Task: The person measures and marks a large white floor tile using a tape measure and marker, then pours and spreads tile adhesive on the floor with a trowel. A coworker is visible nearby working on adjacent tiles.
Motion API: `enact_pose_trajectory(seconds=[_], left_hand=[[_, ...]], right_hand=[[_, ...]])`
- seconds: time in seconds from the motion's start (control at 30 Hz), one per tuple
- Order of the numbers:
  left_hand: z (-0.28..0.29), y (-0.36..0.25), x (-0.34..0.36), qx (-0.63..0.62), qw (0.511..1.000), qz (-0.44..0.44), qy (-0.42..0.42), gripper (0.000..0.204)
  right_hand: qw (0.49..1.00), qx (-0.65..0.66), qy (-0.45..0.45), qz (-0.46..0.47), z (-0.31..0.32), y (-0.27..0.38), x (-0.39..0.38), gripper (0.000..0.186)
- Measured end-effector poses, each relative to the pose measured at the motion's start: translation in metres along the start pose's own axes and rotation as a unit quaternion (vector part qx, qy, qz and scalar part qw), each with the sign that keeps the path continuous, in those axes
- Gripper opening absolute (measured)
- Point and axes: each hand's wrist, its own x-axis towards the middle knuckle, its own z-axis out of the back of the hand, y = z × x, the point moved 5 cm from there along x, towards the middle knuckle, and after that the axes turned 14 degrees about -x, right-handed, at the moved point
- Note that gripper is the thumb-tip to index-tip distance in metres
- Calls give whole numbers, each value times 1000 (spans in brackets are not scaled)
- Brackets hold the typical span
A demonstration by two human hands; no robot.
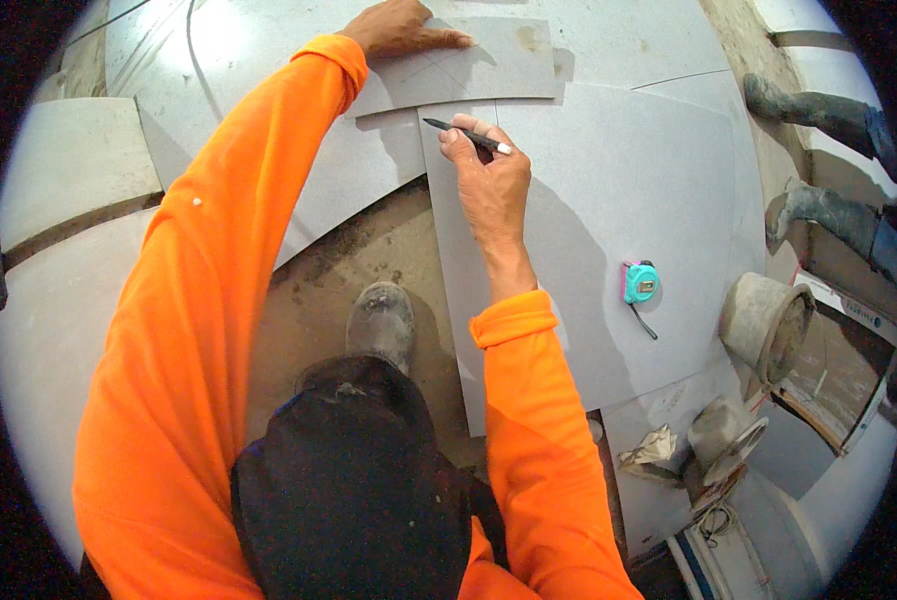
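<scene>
"As you look down through the head view, where is the left hand (398, 28)?"

"Near the upper rim, resting on a narrow grey sheet (516, 62), its thumb stretched out to the right. I can't tell whether the other fingers grip the sheet's far edge."

"Any marks on that sheet?"

"Faint crossing lines beside the thumb, and a brownish stain near its right end."

"And the right hand (495, 190)?"

"Closed around a black pen (486, 142) with a white end, pinched between thumb and fingers. The tip points left, close to the near-left corner of the narrow sheet; whether it touches a surface, I can't tell."

"What is below that hand?"

"A large grey sheet (588, 170). Farther right on it, well apart from the hand, lies a turquoise and pink tape measure (640, 282) with a dark strap."

"Anything beyond?"

"A grey bucket (751, 318) just past the sheet's right side, and another person's dusty boots (813, 108) toward the right rim."
</scene>
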Motion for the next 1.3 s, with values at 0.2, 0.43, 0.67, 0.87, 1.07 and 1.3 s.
enact_pose_trajectory(seconds=[0.2, 0.43, 0.67, 0.87, 1.07, 1.3], left_hand=[[0, -3, -3, 0, 1000, 6, 12, 84], [-1, -3, -5, -7, 1000, 9, -4, 83], [-1, 0, 2, 26, 1000, -7, 9, 87], [-4, 6, 4, 22, 1000, -8, -6, 87], [-2, 4, 3, 0, 1000, -17, 2, 88], [-1, 2, 2, 7, 1000, 7, 6, 89]], right_hand=[[1000, 8, 2, -2, 1, 1, -1, 28], [1000, -3, -9, -3, 3, 2, -2, 26], [999, 13, -39, 21, 5, -4, -1, 23], [998, 17, -45, 27, 5, -2, -2, 22], [1000, 10, -16, -2, 3, 3, 0, 25], [999, -36, -9, 19, -3, 7, 11, 25]])
